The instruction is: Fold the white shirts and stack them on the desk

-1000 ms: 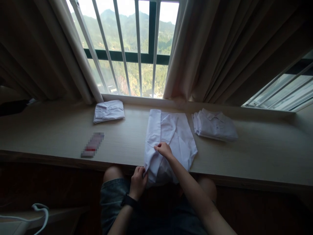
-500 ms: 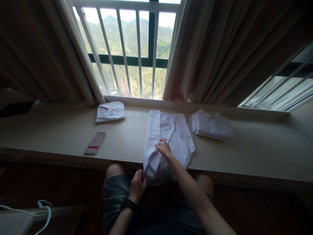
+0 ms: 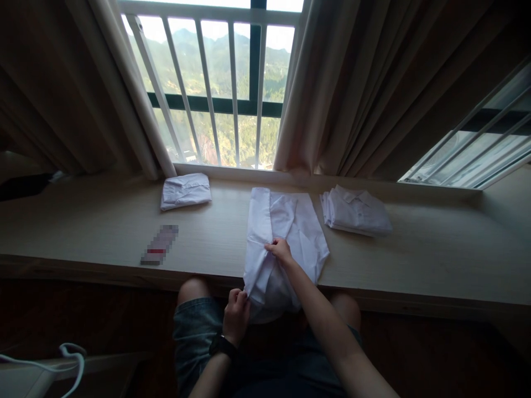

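A white shirt lies partly folded on the pale ledge, its lower end hanging over the front edge towards my lap. My left hand, with a black watch on the wrist, pinches the shirt's lower left corner just off the edge. Across the middle of the shirt reaches my right hand, its fingertips closed on the edge of the folded-over strip. To the right sits a stack of folded white shirts. Another folded white garment rests at the left, near the window.
A blurred-out flat object lies left of the shirt. Behind the ledge are a barred window and heavy curtains. A dark item is at the far left. A white cable loops at the lower left.
My left hand has risen slightly, keeping its pinch on the shirt's corner. My right hand keeps its grip at nearly the same spot. The view has shifted a little.
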The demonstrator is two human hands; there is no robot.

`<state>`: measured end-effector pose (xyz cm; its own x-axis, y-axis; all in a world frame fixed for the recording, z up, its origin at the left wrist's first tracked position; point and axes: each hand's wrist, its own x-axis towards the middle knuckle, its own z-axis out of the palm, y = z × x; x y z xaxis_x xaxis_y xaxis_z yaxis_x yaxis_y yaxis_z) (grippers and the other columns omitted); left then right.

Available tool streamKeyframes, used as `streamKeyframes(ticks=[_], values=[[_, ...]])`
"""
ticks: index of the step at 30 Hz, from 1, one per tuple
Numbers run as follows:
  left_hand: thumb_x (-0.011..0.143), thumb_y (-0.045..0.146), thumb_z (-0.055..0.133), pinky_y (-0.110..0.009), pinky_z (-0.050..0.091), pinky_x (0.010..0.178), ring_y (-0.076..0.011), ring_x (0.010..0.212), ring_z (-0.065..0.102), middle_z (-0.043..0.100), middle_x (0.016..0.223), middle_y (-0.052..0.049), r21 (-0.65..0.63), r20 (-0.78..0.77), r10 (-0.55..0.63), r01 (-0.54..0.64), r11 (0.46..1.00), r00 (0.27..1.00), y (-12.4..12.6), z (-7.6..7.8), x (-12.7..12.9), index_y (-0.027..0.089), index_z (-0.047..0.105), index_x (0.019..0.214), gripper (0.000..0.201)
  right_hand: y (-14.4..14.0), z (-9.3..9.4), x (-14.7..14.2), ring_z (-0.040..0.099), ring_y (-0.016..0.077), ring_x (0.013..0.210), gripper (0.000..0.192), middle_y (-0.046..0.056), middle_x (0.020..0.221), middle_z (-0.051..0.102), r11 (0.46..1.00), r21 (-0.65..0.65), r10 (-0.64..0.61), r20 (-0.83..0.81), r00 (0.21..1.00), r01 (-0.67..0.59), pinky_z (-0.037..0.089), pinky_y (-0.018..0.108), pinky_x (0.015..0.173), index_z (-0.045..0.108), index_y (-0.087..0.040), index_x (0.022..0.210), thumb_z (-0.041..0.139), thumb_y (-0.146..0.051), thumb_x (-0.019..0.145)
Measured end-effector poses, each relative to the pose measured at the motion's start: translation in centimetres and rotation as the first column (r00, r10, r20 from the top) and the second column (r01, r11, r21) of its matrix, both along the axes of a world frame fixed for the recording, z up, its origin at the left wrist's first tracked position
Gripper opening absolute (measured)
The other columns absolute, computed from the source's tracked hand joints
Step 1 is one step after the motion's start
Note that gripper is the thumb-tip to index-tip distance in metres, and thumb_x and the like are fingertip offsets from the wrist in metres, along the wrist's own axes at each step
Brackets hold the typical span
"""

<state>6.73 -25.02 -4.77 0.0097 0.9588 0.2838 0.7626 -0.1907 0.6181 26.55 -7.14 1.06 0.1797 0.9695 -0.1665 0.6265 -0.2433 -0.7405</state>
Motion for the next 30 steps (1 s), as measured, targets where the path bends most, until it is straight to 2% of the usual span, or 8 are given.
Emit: streamKeyframes(ticks=[4,7,9,12,15,18,23,30], values=[[0.085,0.018,0.049,-0.036,0.051,0.084,-0.0226,0.099,0.063,0.056,0.12,-0.012,-0.035,0.127,0.014,-0.009,0.999,0.992,-0.1,0.2,-0.2,0.02,0.056,0.09,0.009,-1.2,1.1,-0.3,0.062,0.027,0.106,0.048,0.016,0.117,0.067,0.995,0.073,-0.088,0.265,0.96,0.071,0.046,0.034,0.093,0.061,-0.014,0.126,0.061,-0.039,0.085],[0.086,0.034,0.054,-0.033,0.05,0.073,-0.0195,0.076,0.062,0.062,0.09,-0.005,-0.222,0.246,0.062,-0.006,0.975,0.967,0.6,0.4,-0.2,0.02,0.052,0.09,0.014,-1.9,1.4,-1.7,0.041,0.0266,0.138,0.05,0.013,0.149,0.046,0.945,0.274,0.041,0.435,0.899,-0.176,0.03,0.038,0.114,0.05,-0.021,0.143,0.048,-0.039,0.096],[0.088,0.051,0.053,-0.033,0.048,0.07,-0.0199,0.071,0.062,0.063,0.08,-0.003,-0.354,0.342,0.191,-0.062,0.933,0.92,1.3,0.3,-0.1,0.02,0.051,0.093,0.03,-2.3,1.1,-2.8,0.02,0.0282,0.149,0.052,0.005,0.162,0.028,0.9,0.257,0.183,0.512,0.84,-0.352,0.015,0.046,0.121,0.045,-0.031,0.148,0.044,-0.045,0.098],[0.083,0.068,0.051,-0.034,0.049,0.074,-0.0237,0.081,0.065,0.068,0.087,-0.008,-0.469,0.494,0.346,-0.091,0.879,0.798,2.8,0.1,-0.1,0.018,0.054,0.095,0.052,-2.6,0.0,-3.8,0.008,0.0314,0.152,0.054,0.001,0.166,0.018,0.9,0.103,0.309,0.533,0.787,-0.423,0.005,0.056,0.12,0.038,-0.038,0.152,0.038,-0.054,0.1],[0.076,0.073,0.057,-0.031,0.047,0.073,-0.0232,0.082,0.063,0.068,0.084,-0.008,-0.477,0.618,0.24,0.115,0.871,0.749,3.8,0.0,-0.3,0.016,0.059,0.087,0.058,-2.7,-0.9,-3.8,0.009,0.0313,0.152,0.057,0.004,0.165,0.021,0.909,0.025,0.342,0.524,0.78,-0.416,0.002,0.057,0.119,0.036,-0.038,0.153,0.034,-0.058,0.1],[0.078,0.072,0.055,-0.027,0.043,0.065,-0.0171,0.07,0.056,0.059,0.071,-0.001,-0.43,0.642,0.112,0.235,0.872,0.759,4.0,0.2,-0.5,0.016,0.056,0.073,0.056,-2.8,-1.1,-3.4,0.008,0.0296,0.153,0.059,0.003,0.165,0.02,0.907,0.002,0.36,0.514,0.778,-0.421,0.001,0.055,0.119,0.034,-0.038,0.154,0.033,-0.06,0.099],[0.087,0.064,0.046,-0.025,0.039,0.061,-0.0137,0.064,0.049,0.051,0.067,0.002,-0.356,0.53,0.076,0.141,0.924,0.845,3.8,1.8,-1.1,0.02,0.049,0.073,0.047,-2.7,-0.8,-3.3,0.007,0.0283,0.153,0.058,0.001,0.165,0.022,0.931,0.006,0.317,0.484,0.816,-0.365,0.0,0.056,0.12,0.035,-0.038,0.153,0.027,-0.06,0.1],[0.084,0.065,0.052,-0.027,0.042,0.063,-0.019,0.07,0.057,0.062,0.071,-0.003,-0.361,0.448,0.084,0.094,0.928,0.89,5.1,5.7,-3.4,0.018,0.057,0.074,0.048,-1.4,0.0,-3.8,0.012,0.0323,0.151,0.06,0.001,0.164,0.025,0.945,-0.064,0.315,0.447,0.837,-0.321,0.01,0.06,0.117,0.036,-0.038,0.153,0.022,-0.063,0.1]])
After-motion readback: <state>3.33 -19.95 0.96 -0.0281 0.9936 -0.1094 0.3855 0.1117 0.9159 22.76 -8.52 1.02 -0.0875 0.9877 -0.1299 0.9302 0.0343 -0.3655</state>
